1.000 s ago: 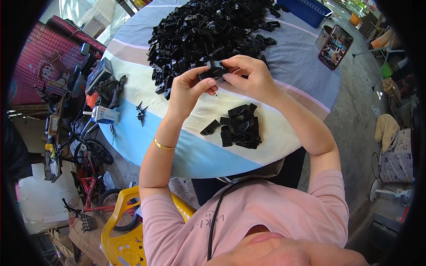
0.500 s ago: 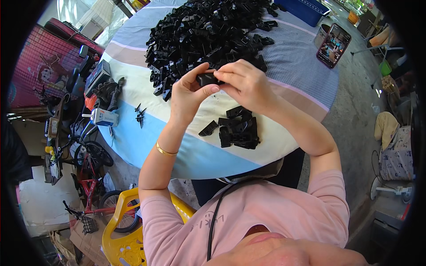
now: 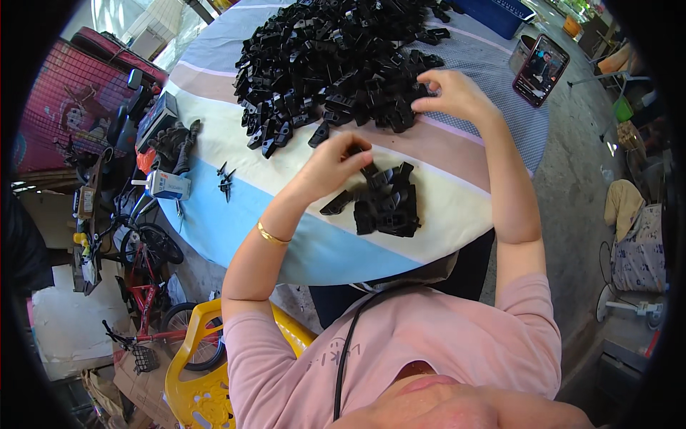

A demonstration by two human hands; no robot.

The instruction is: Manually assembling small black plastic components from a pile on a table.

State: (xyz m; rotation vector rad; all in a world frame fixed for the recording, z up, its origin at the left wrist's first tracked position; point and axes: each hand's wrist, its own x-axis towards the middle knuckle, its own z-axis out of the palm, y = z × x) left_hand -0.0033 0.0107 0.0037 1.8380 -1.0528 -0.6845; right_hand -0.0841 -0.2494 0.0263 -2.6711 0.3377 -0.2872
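Note:
A large heap of black plastic parts (image 3: 321, 64) covers the far middle of the table. Nearer me lies a small pile of similar black parts (image 3: 389, 211), with one loose black part (image 3: 335, 203) at its left. My left hand (image 3: 332, 166) is just above this small pile, fingers curled round a black plastic part (image 3: 367, 170) that is partly hidden by the fingers and seems to touch the pile. My right hand (image 3: 457, 96) is at the right edge of the large heap, thumb and fingers apart, nothing seen in it.
A phone (image 3: 542, 70) leans on a round container at the right. A blue basket (image 3: 496, 16) stands at the far right edge. At the left are several small dark pointed pieces (image 3: 226, 182), a white-blue carton (image 3: 170, 186) and a dark box (image 3: 157, 120). A yellow chair (image 3: 196, 365) stands beside me.
My hands have parted from the black part they held together. The left came down toward the small pile with a part; the right moved right and away to the large heap, its fingers spreading.

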